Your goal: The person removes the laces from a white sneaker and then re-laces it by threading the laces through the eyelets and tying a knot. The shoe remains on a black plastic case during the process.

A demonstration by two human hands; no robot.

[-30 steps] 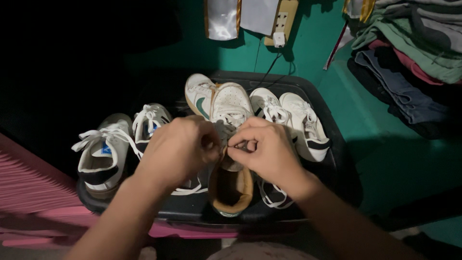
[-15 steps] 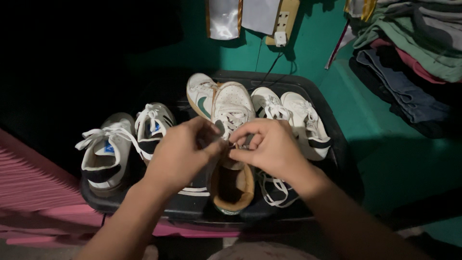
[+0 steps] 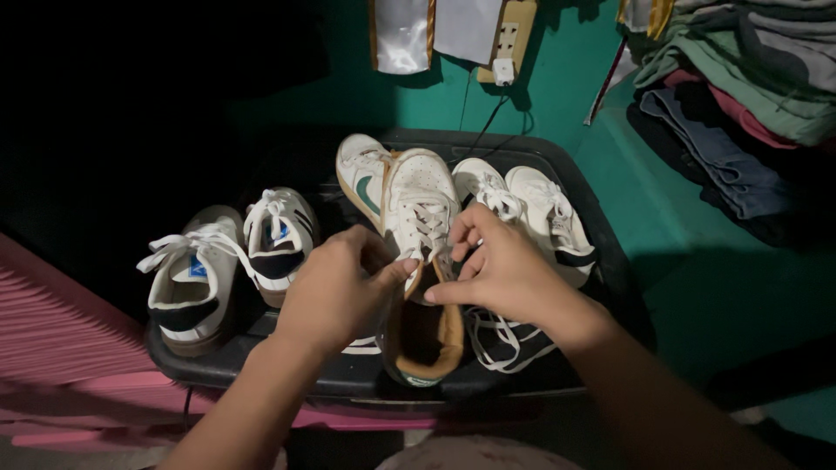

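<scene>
shoes crowd the black bin lid [image 3: 601, 261] to its rim. left hand [image 3: 335, 292] and right hand [image 3: 496, 270], curled, pinch the middle shoe's [image 3: 422, 226] laces.

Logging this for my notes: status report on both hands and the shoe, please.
Left hand, right hand: each pinching laces. White sneaker on black bin lid. Other sneakers crowd both sides.

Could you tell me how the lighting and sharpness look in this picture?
Head view: light falls on both hands and the white sneakers; the upper left corner is black; the stacked clothes sit dim; the hands look sharp, without visible blur.
</scene>
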